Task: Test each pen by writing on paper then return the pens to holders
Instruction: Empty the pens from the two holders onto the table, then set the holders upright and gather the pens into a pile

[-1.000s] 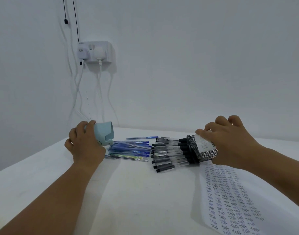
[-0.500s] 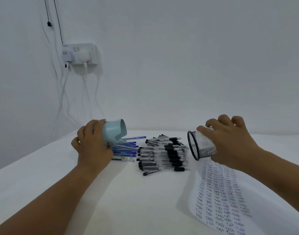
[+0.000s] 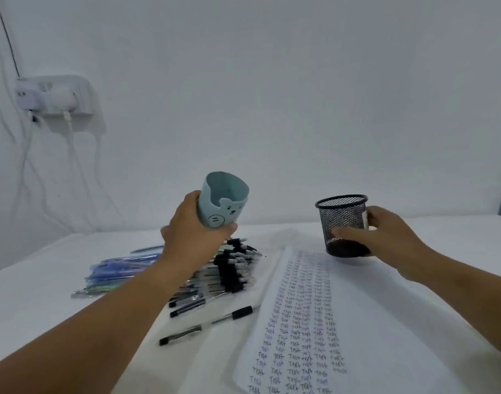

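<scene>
Fingers [image 3: 186, 206] of the left hand [image 3: 194, 234] curl round the lower body of a pale blue plastic pen holder with a bear face on its front [image 3: 223, 201], thumb pressed under its base — the cup is lifted above the table, mouth tilted up and toward the right. Across from it, the right hand [image 3: 386, 237] wraps a black wire-mesh cylindrical pen holder [image 3: 341, 223], thumb laid across its front wall; it stands upright at the far end of a long white paper sheet covered in rows of handwritten words [image 3: 309, 317], though whether its base touches the sheet I cannot tell. Both holders look empty. On the white table [image 3: 428, 280], black-capped clear pens [image 3: 232, 268] lie heaped just left of the paper, with 2 stragglers nearer. Beside them lies a blue pen pile [image 3: 115, 271].
</scene>
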### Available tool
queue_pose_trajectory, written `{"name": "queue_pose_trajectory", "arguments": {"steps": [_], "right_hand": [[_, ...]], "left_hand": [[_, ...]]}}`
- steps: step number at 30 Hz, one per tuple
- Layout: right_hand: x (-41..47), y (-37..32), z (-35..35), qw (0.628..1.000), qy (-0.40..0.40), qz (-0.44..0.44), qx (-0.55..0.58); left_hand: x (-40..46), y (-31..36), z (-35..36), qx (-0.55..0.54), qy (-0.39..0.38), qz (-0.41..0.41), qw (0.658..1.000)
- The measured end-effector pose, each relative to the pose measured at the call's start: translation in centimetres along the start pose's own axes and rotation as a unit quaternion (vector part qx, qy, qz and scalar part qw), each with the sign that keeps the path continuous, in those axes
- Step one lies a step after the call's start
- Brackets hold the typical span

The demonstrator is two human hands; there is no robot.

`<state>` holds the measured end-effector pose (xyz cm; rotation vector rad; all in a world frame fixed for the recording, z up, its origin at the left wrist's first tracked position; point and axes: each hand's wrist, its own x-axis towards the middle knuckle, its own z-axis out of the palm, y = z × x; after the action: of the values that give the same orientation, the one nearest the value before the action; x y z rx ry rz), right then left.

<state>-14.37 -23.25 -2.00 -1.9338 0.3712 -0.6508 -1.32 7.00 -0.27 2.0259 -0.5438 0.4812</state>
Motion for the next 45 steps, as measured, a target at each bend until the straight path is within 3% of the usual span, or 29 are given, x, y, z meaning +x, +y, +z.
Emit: {"name": "queue_pose_trajectory", "arguments": {"steps": [3,7,10,16,21,26,38,45], "right_hand": [[0.9,2.2,-1.5,0.999,0.03,0.022,0.027],[1.4,3.6,-2.3,0.986,-0.042,0.036,0.16],[1.8,4.1,-2.4,0.979,-0.047,0.028,0.196],[1.8,4.7,-3.9,0.997,0.051,-0.001,0.059],[1.7,5.3,-4.6,0.999,0.029,0.01,-0.034],[2.0,5.1,-3.8,0.996,0.025,-0.055,-0.065],[1.3,5.4,-4.4,0.988,-0.055,-0.026,-0.142],[1.1,4.9,-3.2,0.983,-0.021,-0.023,-0.18]], "left_hand": [[0.5,2.6,3.4,-0.1,-0.074,-0.024,0.992],[1.4,5.1,9.6,-0.212,-0.189,-0.095,0.954],[1.7,6.0,13.7,-0.233,-0.237,-0.146,0.932],[0.9,6.0,16.6,-0.081,-0.194,-0.105,0.972],[1.0,6.6,16.1,0.014,-0.182,-0.063,0.981],[1.1,6.4,15.2,0.028,-0.178,-0.086,0.98],[-0.5,5.7,13.4,0.083,-0.218,-0.047,0.971],[-1.2,5.5,13.2,0.089,-0.191,-0.017,0.977]]}}
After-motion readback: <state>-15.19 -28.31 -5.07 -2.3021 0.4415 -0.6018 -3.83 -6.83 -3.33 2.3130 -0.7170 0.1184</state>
